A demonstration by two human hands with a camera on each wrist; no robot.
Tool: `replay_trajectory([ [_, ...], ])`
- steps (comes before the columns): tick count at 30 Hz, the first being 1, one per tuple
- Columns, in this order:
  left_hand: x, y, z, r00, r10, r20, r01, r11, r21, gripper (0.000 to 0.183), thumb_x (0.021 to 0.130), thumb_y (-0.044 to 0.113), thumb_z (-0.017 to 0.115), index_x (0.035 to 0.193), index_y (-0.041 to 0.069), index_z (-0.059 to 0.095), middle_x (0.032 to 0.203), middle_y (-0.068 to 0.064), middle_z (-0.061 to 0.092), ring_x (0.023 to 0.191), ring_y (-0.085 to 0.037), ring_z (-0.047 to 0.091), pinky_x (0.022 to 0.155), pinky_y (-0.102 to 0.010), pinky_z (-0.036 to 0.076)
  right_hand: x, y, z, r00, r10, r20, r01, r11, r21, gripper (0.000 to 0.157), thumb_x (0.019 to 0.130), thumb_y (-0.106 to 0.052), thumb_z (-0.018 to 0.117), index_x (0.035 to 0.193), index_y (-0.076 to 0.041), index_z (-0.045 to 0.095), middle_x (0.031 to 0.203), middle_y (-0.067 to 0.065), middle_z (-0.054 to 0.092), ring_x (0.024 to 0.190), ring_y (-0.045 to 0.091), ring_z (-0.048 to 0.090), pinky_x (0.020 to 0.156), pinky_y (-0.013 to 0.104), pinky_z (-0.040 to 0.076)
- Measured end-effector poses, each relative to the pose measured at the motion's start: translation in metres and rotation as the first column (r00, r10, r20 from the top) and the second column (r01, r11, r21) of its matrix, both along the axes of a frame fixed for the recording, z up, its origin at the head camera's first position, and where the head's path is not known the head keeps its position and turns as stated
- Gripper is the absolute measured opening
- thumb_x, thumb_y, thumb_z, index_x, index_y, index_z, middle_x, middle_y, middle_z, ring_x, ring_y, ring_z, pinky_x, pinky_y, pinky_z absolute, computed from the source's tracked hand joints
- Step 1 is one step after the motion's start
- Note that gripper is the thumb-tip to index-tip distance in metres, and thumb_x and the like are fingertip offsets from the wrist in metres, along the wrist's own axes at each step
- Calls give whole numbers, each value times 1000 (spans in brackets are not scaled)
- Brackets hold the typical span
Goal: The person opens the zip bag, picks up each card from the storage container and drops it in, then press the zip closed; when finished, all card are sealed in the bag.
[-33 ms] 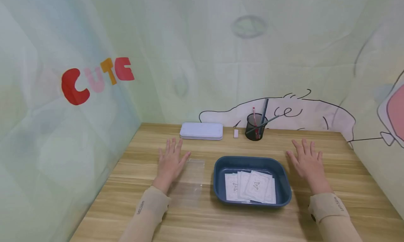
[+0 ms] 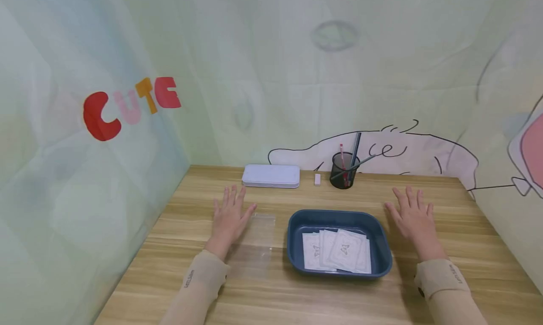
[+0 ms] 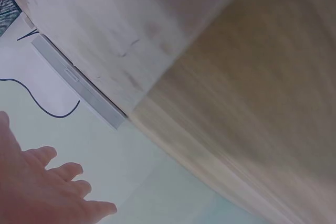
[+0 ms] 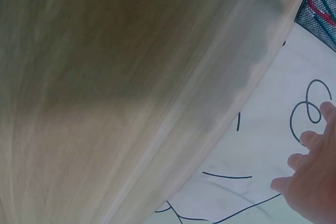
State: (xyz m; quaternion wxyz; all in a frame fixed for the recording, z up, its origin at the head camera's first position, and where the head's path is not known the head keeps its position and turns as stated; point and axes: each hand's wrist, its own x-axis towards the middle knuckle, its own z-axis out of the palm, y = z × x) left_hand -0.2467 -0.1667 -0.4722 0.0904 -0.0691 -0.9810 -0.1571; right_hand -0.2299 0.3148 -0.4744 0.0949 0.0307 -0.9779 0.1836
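Observation:
My left hand is spread with straight fingers at the left of the table, beside a clear plastic bag that lies flat. It holds nothing. To the right of a dark blue tray, my right hand is likewise spread and holds nothing. Several white square packets with a butterfly print lie overlapping in the tray. The left wrist view has the left hand at its lower left corner. At the right edge of the right wrist view are the right hand's extended fingers.
Along the back edge of the wooden table stand a white flat case, a small white eraser and a black mesh pen cup with several pencils. Printed cloth walls enclose the table at the back and sides.

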Motion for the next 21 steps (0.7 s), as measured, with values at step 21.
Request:
replay_trajectory([
  [21, 6, -2, 16, 999, -9, -34, 18, 961, 278, 65, 99, 50, 41, 143, 3, 40, 146, -22, 36, 138, -39, 25, 113, -56, 20, 17, -50, 57, 995, 74, -68, -97, 889, -448, 61, 104, -41, 29, 138, 7, 42, 137, 31, 42, 128, 49, 35, 103, 66, 29],
])
